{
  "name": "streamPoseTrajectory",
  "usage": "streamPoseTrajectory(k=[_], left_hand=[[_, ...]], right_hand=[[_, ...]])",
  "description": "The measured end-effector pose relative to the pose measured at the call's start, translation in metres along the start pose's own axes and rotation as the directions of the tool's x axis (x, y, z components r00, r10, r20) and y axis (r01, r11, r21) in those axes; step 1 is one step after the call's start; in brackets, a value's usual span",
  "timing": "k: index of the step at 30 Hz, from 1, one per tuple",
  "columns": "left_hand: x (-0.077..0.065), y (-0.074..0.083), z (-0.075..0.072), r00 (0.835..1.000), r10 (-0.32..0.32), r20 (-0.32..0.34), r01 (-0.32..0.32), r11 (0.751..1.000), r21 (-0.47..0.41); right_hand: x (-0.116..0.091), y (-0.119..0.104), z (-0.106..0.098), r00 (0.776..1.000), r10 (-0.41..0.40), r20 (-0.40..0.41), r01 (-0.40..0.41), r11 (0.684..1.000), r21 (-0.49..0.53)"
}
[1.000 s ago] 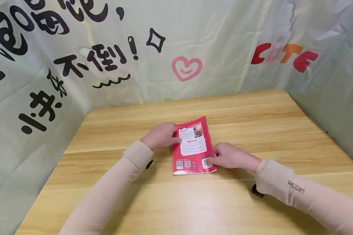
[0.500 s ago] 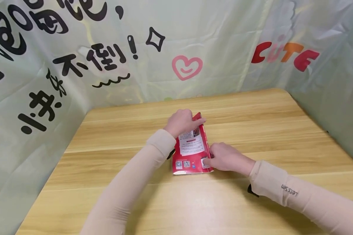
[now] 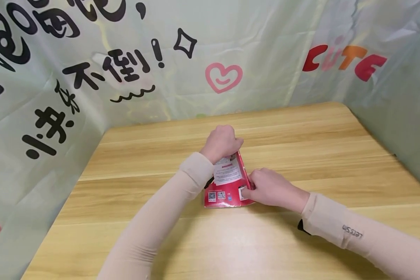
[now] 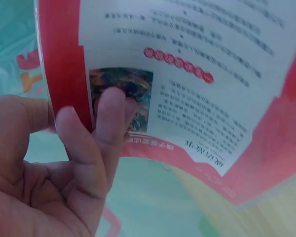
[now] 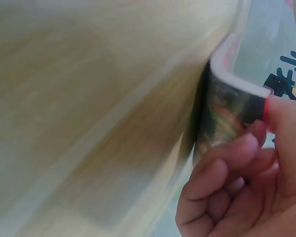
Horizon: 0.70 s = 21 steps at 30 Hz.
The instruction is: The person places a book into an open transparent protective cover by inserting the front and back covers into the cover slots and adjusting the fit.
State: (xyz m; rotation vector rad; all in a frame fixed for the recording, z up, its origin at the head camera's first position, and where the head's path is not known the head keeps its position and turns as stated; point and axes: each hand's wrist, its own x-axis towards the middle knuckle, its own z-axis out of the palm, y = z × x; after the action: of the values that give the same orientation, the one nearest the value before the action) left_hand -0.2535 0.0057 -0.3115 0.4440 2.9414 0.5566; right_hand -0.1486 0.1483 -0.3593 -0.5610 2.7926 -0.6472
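Note:
A red paperback book (image 3: 227,175) with a white text panel, QR codes and a barcode sits in the middle of the head view, its right side raised. My left hand (image 3: 221,143) grips its far right corner, and my forearm and wrist cover part of its left side. In the left wrist view, fingers (image 4: 108,118) press on the small picture of the printed cover. My right hand (image 3: 273,187) pinches the lower right edge, thumb over the barcode. Seen from the right wrist, the bent book (image 5: 232,106) shows a dark, colourful picture on its other cover.
Light wooden table (image 3: 283,237) lies under the book and both arms. A pale curtain (image 3: 266,50) with black lettering, a pink heart and the word CUTE hangs around its back and sides. Dark wrist-camera parts show under both cuffs.
My left hand has moved from the book's left edge across to its far right corner and now grips it. The right side of the book has lifted; my right hand keeps its hold.

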Motion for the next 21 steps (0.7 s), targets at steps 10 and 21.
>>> streamPoseTrajectory(k=[10, 21], left_hand=[[-0.016, 0.005, -0.034, 0.993, 0.113, -0.035, -0.118, 0.959, -0.256], [-0.016, -0.032, -0.037, 0.991, 0.135, -0.014, -0.087, 0.556, -0.826]], right_hand=[[-0.003, 0.007, -0.041, 0.959, -0.250, -0.132, 0.264, 0.959, 0.105], [-0.011, 0.031, -0.088, 0.850, -0.127, -0.511, 0.249, 0.952, 0.179]])
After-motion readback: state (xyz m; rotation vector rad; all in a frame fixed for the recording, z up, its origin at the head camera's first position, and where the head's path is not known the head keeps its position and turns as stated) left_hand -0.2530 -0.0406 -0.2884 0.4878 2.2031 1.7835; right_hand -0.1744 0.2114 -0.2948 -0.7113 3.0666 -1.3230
